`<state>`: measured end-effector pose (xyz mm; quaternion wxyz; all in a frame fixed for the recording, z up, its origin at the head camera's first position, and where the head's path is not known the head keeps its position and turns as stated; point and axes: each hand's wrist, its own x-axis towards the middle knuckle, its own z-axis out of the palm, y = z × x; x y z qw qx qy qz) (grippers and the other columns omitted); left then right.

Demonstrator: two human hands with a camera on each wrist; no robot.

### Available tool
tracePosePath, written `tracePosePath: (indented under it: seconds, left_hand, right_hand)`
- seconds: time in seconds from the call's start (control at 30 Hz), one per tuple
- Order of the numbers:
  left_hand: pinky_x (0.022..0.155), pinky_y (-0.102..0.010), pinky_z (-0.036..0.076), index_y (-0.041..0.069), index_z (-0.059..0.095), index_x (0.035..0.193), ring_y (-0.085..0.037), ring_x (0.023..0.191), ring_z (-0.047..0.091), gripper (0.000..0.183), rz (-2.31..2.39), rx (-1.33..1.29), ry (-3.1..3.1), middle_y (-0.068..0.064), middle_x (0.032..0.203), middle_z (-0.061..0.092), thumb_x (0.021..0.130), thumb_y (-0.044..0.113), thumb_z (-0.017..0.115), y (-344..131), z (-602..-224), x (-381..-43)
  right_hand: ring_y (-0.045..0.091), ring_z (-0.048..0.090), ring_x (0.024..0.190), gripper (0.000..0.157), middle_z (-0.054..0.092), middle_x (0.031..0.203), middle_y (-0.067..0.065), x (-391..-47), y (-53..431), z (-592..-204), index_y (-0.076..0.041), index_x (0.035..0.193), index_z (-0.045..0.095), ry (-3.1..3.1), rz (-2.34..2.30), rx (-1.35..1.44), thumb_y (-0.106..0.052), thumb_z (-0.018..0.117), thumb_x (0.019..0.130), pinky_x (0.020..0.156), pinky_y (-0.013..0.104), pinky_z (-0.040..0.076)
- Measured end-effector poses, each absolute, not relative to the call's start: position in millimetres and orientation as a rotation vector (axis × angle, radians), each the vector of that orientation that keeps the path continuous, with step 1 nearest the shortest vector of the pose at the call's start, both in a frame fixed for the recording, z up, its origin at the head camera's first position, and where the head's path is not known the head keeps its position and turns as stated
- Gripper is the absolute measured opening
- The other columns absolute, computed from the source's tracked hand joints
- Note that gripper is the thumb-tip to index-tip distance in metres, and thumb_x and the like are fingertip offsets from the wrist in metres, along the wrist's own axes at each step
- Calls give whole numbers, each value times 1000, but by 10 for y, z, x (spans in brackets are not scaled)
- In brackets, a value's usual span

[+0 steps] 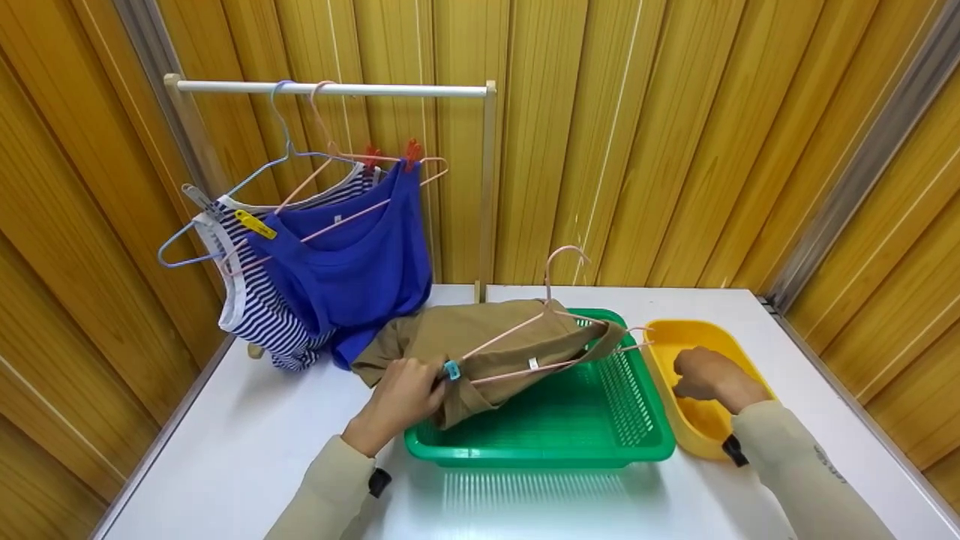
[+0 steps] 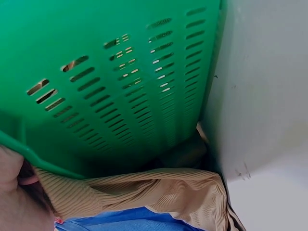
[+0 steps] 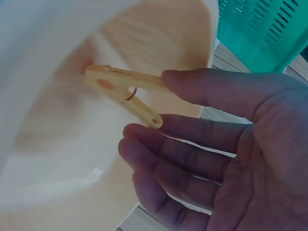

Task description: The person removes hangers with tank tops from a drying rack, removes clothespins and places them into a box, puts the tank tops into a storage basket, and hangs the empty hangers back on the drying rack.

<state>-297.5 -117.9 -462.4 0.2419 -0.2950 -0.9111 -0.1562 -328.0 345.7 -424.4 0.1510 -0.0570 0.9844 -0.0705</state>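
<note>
A brown shirt [image 1: 480,330] hangs on a pink hanger [image 1: 510,330], lying over the green basket [image 1: 540,455]. At the shirt's near shoulder my left hand [image 1: 401,397] grips the cloth around the hanger, right beside a blue clothespin [image 1: 451,370]. In the left wrist view part of that hand [image 2: 17,192] shows at the edge, next to the basket's rim. My right hand [image 1: 712,375] is inside the yellow basin [image 1: 675,420]. The right wrist view shows its thumb and index finger pinching a pale yellow clothespin [image 3: 122,86] by the handles.
On the left stands a rack with a white bar [image 1: 412,90]. From it hang a striped top [image 1: 262,300] and a blue tank top [image 1: 352,262], both on hangers with clothespins. Wood-patterned walls [image 1: 675,150] enclose the white table [image 1: 300,412] at the back and sides.
</note>
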Motion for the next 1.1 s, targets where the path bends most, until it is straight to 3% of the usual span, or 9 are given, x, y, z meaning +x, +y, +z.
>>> tracePosePath:
  seconds: [0.1,0.2,0.5,0.8,1.1]
  left_hand:
    - [48,-25,33,13,47,71,-7,51,42,26,-429,-800,-2494,6,55,41,86,15,69,-1179,-4623,-2970]
    - [48,-25,34,13,49,72,-7,51,43,25,-430,-797,-2500,5,56,42,87,16,69,-1183,-4624,-2967]
    - [48,-23,32,13,49,74,-6,51,40,24,-428,-806,-2517,7,56,40,88,17,69,-1182,-4625,-2954]
    - [47,-23,29,12,49,75,-5,51,38,23,-431,-802,-2527,7,56,38,89,17,68,-1182,-4602,-2954]
    - [47,-23,27,12,48,76,-5,50,36,24,-413,-811,-2486,7,56,38,89,17,68,-1177,-4617,-2965]
  right_hand:
    - [44,59,107,48,60,124,30,-3275,3443,-4202,7,126,59,2851,-240,-167,-20,72,88,92,61,48]
    - [47,57,112,50,59,127,31,-3257,3420,-4105,5,130,56,2911,-227,-214,-21,70,90,93,62,47]
    - [46,59,109,51,62,124,27,-3016,3241,-3714,0,133,55,3107,-160,-357,-23,70,90,92,63,46]
    - [38,66,97,43,67,113,19,-2671,2917,-3436,-3,124,63,3319,-84,-651,-21,75,86,81,55,54]
    - [35,67,103,39,69,113,14,-2477,2538,-3232,-6,118,68,3432,-155,-903,-17,78,83,84,51,56]
